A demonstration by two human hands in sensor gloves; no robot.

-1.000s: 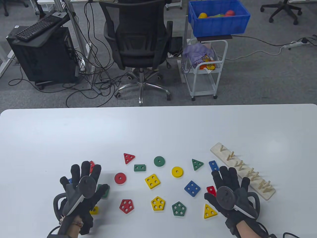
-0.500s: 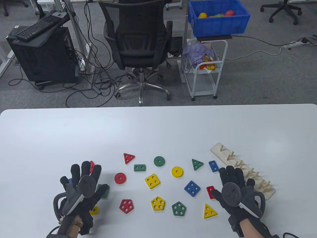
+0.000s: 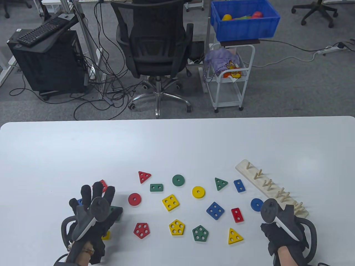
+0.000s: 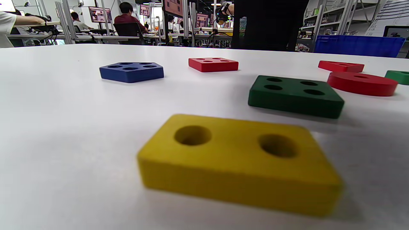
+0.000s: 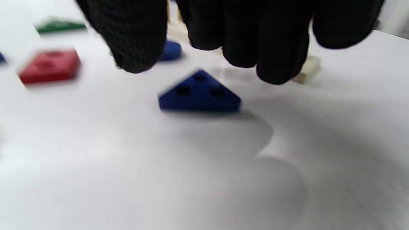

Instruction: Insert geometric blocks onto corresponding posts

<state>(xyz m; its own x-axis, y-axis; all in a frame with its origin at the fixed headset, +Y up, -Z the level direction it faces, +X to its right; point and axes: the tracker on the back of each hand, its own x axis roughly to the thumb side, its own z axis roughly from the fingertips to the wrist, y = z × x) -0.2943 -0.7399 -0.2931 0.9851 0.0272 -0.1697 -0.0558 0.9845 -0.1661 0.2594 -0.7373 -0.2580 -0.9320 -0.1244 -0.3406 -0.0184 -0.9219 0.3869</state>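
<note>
right wrist view: right hand [image 5: 223, 38] hangs over the blue triangle [image 5: 199, 92], fingers loosely curled, holding nothing. triangle lies flat on the table [image 5: 127, 166], just beside the peg board [image 3: 271, 191], apex toward the board; no clear long axis. risk: a shallow pinch on the thin edges lets it slip. left hand [image 3: 93, 213] rests spread on its blocks, gripping nothing.

Office/lab: swivel chair [image 3: 155, 41], PC tower [image 3: 47, 63], cables.
</note>
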